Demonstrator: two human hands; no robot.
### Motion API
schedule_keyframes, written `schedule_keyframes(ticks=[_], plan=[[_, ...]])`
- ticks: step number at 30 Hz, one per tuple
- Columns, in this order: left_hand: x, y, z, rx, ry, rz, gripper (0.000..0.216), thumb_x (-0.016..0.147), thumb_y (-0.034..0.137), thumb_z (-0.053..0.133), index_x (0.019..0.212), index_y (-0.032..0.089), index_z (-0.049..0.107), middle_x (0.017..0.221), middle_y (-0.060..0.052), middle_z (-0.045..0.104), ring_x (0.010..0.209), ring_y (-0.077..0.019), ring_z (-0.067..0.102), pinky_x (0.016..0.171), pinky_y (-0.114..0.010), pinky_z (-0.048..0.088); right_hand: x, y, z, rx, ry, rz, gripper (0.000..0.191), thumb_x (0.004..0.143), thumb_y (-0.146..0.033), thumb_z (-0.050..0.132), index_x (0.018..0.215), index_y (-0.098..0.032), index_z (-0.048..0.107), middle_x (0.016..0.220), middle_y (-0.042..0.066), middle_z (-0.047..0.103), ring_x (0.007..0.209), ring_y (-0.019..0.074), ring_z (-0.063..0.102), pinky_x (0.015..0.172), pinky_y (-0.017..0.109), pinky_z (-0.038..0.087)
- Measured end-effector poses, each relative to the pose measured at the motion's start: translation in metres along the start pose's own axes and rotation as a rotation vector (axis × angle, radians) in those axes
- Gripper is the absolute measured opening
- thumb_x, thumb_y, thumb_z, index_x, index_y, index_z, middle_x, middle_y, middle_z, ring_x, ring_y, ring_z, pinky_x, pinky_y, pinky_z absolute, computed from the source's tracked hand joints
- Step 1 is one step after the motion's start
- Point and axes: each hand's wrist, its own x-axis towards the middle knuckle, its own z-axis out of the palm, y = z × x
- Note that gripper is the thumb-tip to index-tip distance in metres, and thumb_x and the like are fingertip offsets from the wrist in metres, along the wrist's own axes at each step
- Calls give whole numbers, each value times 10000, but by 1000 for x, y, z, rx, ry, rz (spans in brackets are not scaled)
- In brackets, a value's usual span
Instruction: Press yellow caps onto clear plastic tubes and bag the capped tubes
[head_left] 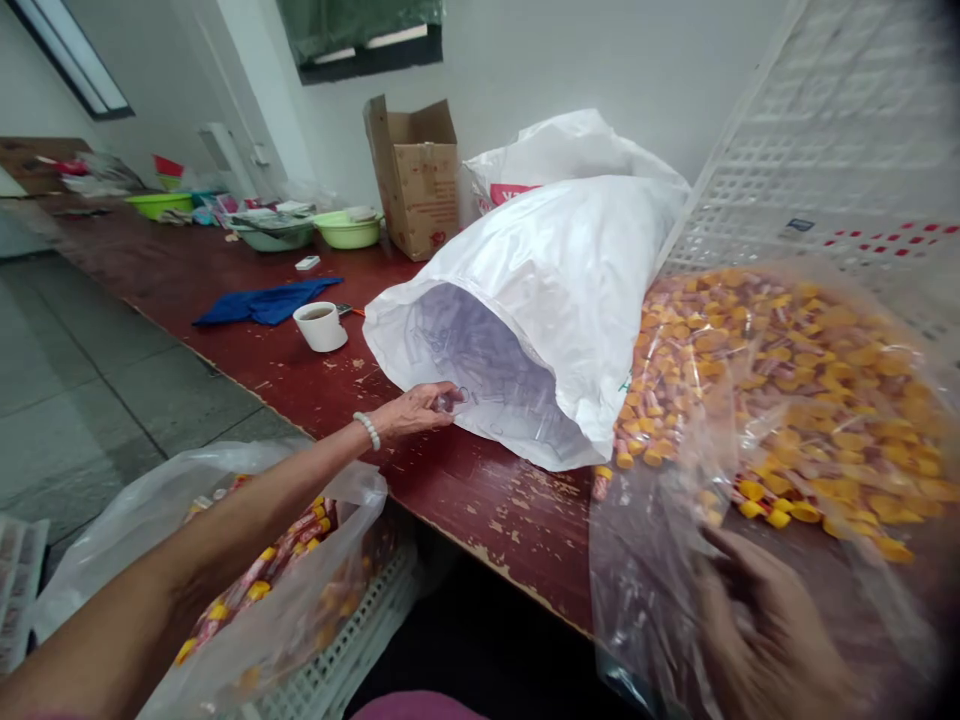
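Observation:
My left hand (420,410) is at the lower lip of a big white woven sack (540,280), its fingers closed on a small clear plastic tube (450,401). Inside the sack's open mouth lie many more clear tubes (517,375). My right hand (757,610) is at the edge of a clear plastic bag (652,570), blurred, with fingers bent; whether it grips anything does not show. That bag spreads over a heap of yellow caps with reddish-wrapped pieces (810,360). In front of me, below the table, a lined bag (217,470) holds red-wrapped, yellow-capped tubes (285,540).
On the worn red table (480,515) stand a white cup (321,327) of dark drink, a blue cloth (262,303), green basins (346,230) and an open carton (424,190). A white plastic crate (795,170) leans at the right. Another crate (352,620) stands below the table edge.

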Motion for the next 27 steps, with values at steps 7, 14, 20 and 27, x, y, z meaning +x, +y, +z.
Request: schedule_keyframes(ticks=[7,14,20,27], plan=[[-25,85,33,-541,-76,194,351,806,377,578,1076,154,593,926,-51,612,796,-177,542,700,-251,407,14,-80,80,315,-326,-210,718,823,-399,601,1423,-234,242,1347,145,412,1047,224,540,849,394,504],[-23,109,59,-710,-133,171,369,785,343,618,1093,148,564,986,-51,599,882,-187,527,775,-271,422,16,-72,90,169,-417,-297,394,834,-446,581,1174,-249,549,1048,62,556,935,190,574,828,327,485],[-19,121,76,-1027,-177,145,362,743,260,652,1072,137,568,968,-52,605,806,-143,536,728,-243,431,19,-64,82,248,-371,-284,218,848,-415,576,940,-223,623,871,28,561,814,155,558,750,281,467],[-19,127,77,-1360,-207,-40,407,718,159,648,1117,178,572,743,10,544,578,-66,453,506,-178,330,15,-50,77,315,-258,-175,224,856,-383,552,995,-217,609,862,29,614,789,162,561,737,306,450]])
